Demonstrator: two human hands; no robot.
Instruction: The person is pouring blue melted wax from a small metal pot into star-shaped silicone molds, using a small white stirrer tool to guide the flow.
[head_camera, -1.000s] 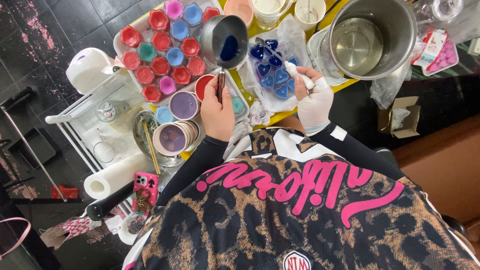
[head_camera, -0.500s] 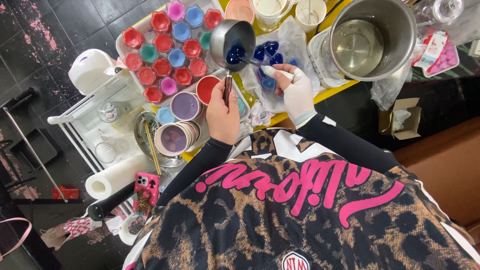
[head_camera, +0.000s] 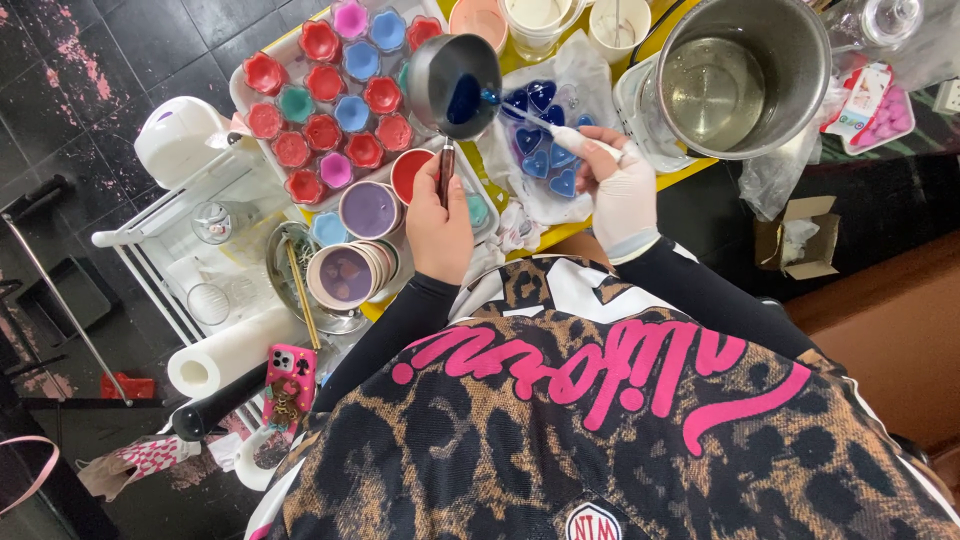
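Left hand: the bare left hand (head_camera: 438, 222) is wrapped in a fist round the dark handle of a small grey metal pouring pot (head_camera: 452, 82), held tilted over the table.
Right hand: the white-gloved right hand (head_camera: 620, 185) pinches a thin white stirring stick (head_camera: 545, 124) between thumb and fingers; the stick's far end reaches to the pot's lip.
Pot contents: deep blue liquid (head_camera: 463, 97) pools at the low side of the pot, right at the pouring edge.
Target below: a clear plastic mould of blue heart-shaped cavities (head_camera: 545, 135) lies just beside and partly under the pot's lip, on crinkled clear wrap.
Neighbouring items: a white tray of red, blue, pink and teal flower-shaped silicone cups (head_camera: 340, 95) sits to the left of the pot; purple-filled round tins (head_camera: 368, 208) stand near the left wrist; a large steel stockpot (head_camera: 745, 75) stands to the right.
Risk, overpour: in my judgement the tilt leaves little margin; a slight further roll of the wrist would flood the heart cavities and run onto the wrap.
Risk, drip: liquid trailing down the stick could fall onto the glove or the yellow table surface (head_camera: 690, 168).
Risk, contamination: a swing to the left would carry blue drops over the red cups.
Risk, crowding: the forearm passes close above the round tins; a dropped elbow could knock them.
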